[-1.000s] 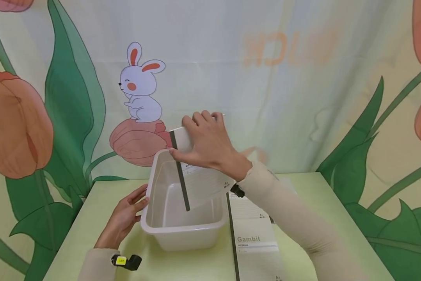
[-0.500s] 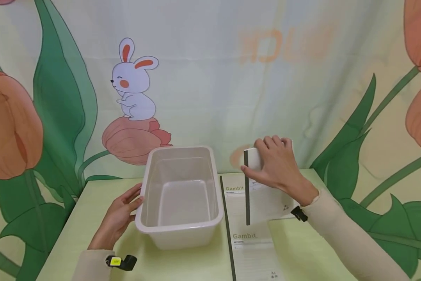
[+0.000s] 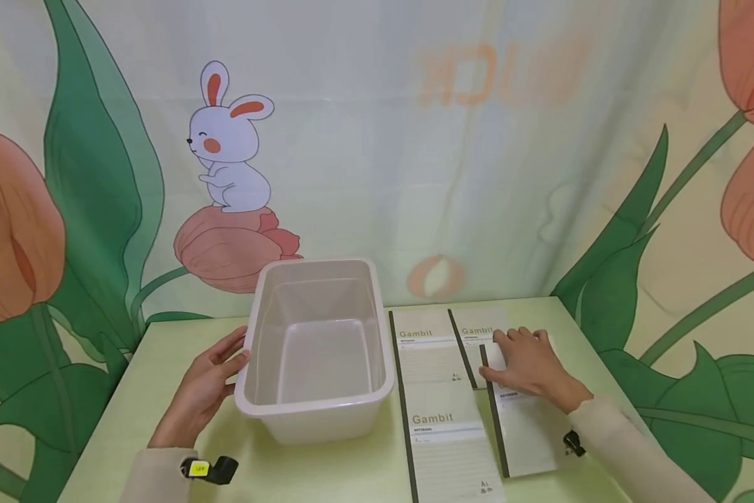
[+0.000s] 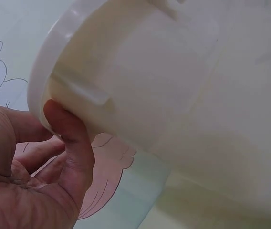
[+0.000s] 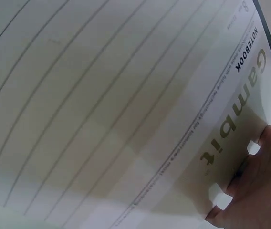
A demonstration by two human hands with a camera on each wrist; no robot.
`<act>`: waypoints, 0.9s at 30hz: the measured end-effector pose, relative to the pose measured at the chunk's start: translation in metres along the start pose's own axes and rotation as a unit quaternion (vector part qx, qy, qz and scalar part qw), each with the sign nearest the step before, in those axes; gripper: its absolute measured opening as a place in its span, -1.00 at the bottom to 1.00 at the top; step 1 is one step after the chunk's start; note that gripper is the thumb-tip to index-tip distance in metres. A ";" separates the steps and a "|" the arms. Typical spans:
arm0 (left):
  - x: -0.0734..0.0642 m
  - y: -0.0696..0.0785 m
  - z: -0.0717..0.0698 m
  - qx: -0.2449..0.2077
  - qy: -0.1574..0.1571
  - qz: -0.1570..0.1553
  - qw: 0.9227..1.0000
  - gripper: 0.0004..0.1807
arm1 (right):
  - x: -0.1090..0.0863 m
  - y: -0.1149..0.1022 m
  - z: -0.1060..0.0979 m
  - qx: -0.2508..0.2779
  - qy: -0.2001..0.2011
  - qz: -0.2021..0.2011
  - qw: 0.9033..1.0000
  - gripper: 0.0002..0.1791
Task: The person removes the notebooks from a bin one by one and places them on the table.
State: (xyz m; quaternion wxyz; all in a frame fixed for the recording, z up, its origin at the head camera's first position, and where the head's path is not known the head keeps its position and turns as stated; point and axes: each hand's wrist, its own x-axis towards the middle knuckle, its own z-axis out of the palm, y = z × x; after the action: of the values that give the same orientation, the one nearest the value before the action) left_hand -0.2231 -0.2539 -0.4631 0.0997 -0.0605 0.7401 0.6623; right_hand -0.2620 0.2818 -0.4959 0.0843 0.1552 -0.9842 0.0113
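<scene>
A pale plastic tub [image 3: 323, 360] stands on the table left of centre, and nothing lies inside it. My left hand [image 3: 203, 391] holds the tub's left rim; the left wrist view shows curled fingers [image 4: 76, 143] against the tub's outer wall under the lip. At the right, my right hand [image 3: 534, 367] grips a white lined notebook [image 3: 527, 440] by its top end, the thumb on the dark spine. "Gambit" and "NOTEBOOK" are printed on this notebook [image 5: 116, 105] in the right wrist view. Its top left corner overlaps a rear notebook [image 3: 474, 342].
Two more Gambit notebooks lie in line right of the tub, one at the back [image 3: 427, 356] and one in front [image 3: 448, 457]. The table [image 3: 182, 349] has a pale green cover. Behind it hangs a cloth backdrop [image 3: 351, 140] with tulips and a rabbit.
My right hand has carried the notebook from over the tub to the right and down to the table beside the other notebooks. The left hand stays at the tub's rim.
</scene>
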 end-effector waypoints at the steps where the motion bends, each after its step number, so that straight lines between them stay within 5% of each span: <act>1: -0.001 0.000 0.000 0.000 -0.001 0.000 1.000 -0.34 | -0.003 0.002 0.008 0.004 -0.006 0.004 1.000 -0.30; 13: -0.009 0.003 -0.001 -0.006 -0.005 -0.001 1.000 -0.34 | -0.014 0.010 0.064 0.027 -0.060 0.015 0.998 -0.29; 27: -0.005 0.001 0.000 -0.006 -0.006 0.000 1.000 -0.33 | -0.026 0.013 0.095 0.026 -0.023 -0.010 0.999 -0.30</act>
State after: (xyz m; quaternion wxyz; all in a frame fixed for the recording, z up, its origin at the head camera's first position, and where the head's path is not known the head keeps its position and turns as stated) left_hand -0.2188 -0.2539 -0.4612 0.1034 -0.0569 0.7359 0.6667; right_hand -0.2572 0.2971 -0.5935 0.0582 0.1677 -0.9836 0.0323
